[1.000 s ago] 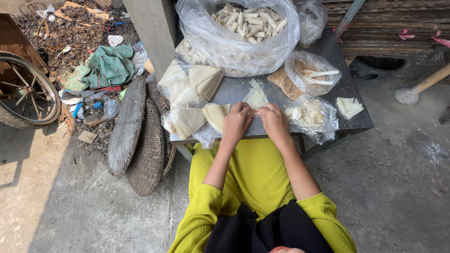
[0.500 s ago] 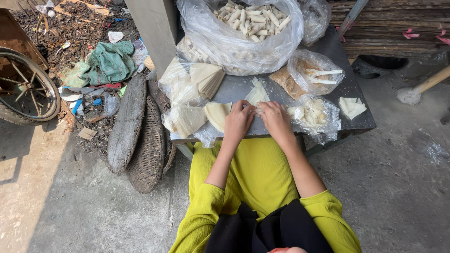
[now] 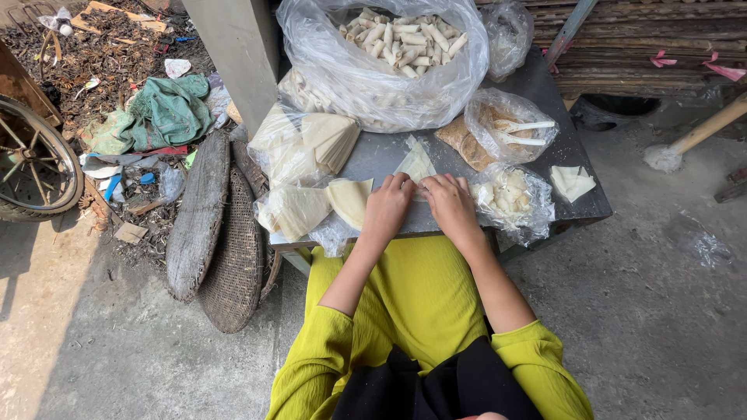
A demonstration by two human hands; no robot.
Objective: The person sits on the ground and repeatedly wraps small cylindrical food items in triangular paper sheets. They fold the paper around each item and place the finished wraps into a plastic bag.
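My left hand (image 3: 389,204) and my right hand (image 3: 449,201) rest side by side on a pale thin wrapper sheet (image 3: 416,162) that lies on the dark low table (image 3: 381,152). Fingers of both hands press and curl on the sheet's near edge. To the left of my left hand lie stacks of folded wrappers (image 3: 350,200) partly in clear plastic. A big clear bag of finished pale rolls (image 3: 405,39) stands at the table's far side. What is under my fingers is hidden.
A bag with brown filling and white spoons (image 3: 510,128), a bag of white pieces (image 3: 510,198) and a small wrapper stack (image 3: 572,180) lie right of my hands. Woven baskets (image 3: 226,249) lean left of the table. A wheel (image 3: 35,167) and litter lie far left.
My hands have stayed together on the wrapper, with only small finger shifts. The view has drifted slightly.
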